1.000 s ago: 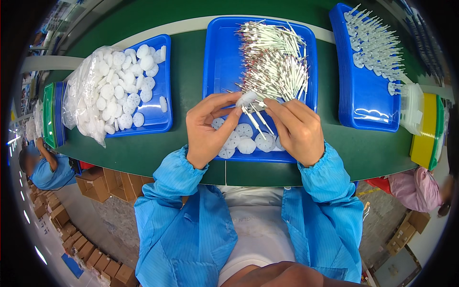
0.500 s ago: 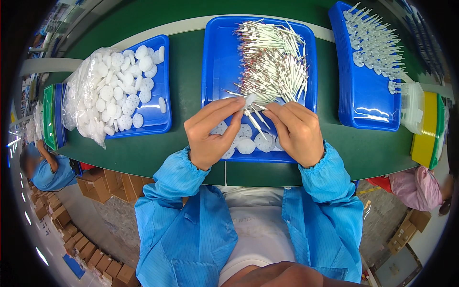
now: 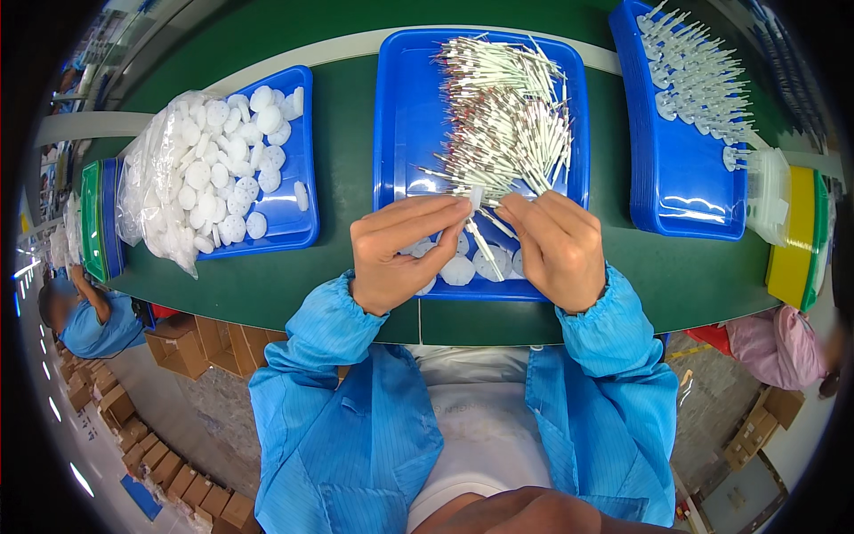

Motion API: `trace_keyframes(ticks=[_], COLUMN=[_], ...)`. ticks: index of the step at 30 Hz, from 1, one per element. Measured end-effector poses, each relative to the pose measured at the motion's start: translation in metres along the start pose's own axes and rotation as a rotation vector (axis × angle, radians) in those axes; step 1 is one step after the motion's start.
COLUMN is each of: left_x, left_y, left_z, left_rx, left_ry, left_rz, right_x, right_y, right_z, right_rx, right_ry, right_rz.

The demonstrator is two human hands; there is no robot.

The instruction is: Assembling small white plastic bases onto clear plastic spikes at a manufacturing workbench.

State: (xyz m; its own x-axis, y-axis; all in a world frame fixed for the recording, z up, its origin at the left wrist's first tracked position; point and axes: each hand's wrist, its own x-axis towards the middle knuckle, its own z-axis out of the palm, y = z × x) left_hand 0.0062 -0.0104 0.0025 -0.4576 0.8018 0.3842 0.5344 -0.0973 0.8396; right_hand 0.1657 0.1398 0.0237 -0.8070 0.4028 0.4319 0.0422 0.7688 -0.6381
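My left hand is closed in a pinch on a small white perforated disc, tilted nearly edge-on. Thin white sticks hang down from beside it. Close by on the right, my right hand has thumb and fingers pressed together; whatever is between the tips is too small to make out. Both hands are over the near part of a blue tray. A big heap of thin white sticks with reddish ends fills its far part. Several white discs lie along the near edge, partly covered by my hands.
On the left, another blue tray bears a clear bag of white discs. At the right, stacked blue trays hold rows of discs with sticks attached. A clear box and yellow bin stand beside them.
My left hand has shifted slightly right and down, and the disc has turned more upright. The hanging sticks have moved right with it. My right hand stays nearly in place.
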Motion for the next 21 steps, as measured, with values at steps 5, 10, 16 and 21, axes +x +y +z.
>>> trace_keyframes(ticks=[5,10,16,21], left_x=[-0.002,0.001,0.004,-0.006], left_y=[0.003,0.000,0.005,-0.007], left_z=[0.001,-0.001,-0.006,-0.001], left_rx=[-0.005,0.009,-0.225,-0.263], left_ry=[-0.018,0.046,-0.043,-0.007], left_rz=[0.052,0.216,-0.058,0.006], right_x=[0.002,0.003,-0.002,-0.003], right_y=[0.001,0.003,-0.001,-0.001], right_z=[-0.004,0.000,-0.001,0.001], right_rx=[-0.028,0.034,0.090,0.082], right_ry=[-0.038,0.036,0.032,0.030], right_rz=[-0.148,-0.138,-0.038,-0.023])
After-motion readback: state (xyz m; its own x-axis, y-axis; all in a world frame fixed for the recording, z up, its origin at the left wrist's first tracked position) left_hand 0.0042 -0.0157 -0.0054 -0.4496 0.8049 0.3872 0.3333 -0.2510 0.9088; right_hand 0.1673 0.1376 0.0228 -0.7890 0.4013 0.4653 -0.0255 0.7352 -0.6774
